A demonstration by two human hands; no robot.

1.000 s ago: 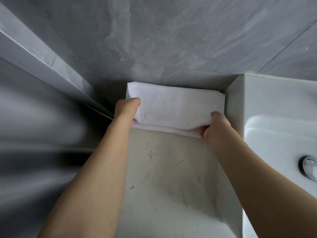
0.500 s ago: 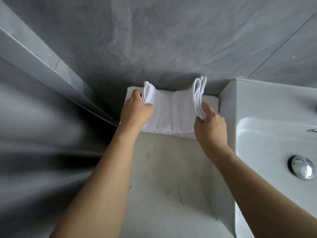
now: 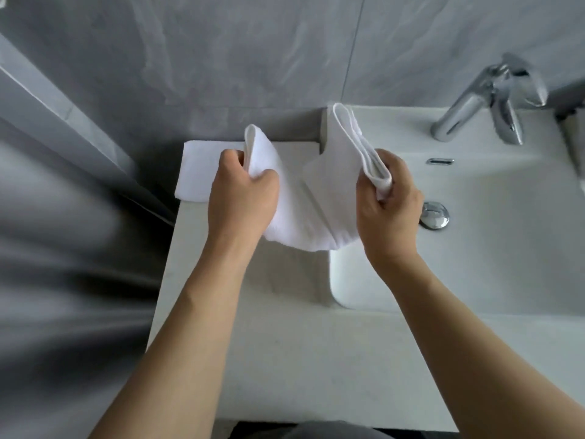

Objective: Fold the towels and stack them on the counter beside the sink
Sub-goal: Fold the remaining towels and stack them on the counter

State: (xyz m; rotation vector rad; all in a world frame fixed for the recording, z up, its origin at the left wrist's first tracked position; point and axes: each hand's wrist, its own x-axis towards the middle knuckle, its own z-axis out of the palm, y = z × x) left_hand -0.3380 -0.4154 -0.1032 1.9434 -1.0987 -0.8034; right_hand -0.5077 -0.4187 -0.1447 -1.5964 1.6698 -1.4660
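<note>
A soft white terry towel [image 3: 294, 213] sags in a curved fold above the pale, matte stone counter [image 3: 285, 359], held at both ends. The left hand [image 3: 243, 198] grips one bunched end; the right hand [image 3: 387, 201] pinches the other layered end over the smooth white sink [image 3: 490, 248]. Another folded towel [image 3: 199, 172] lies flat against the grey marbled wall [image 3: 221, 52], near a chrome faucet [image 3: 487, 96].

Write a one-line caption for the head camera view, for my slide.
Both hands, left hand and right hand, grip a white towel above the counter, with another towel lying beside the sink.
</note>
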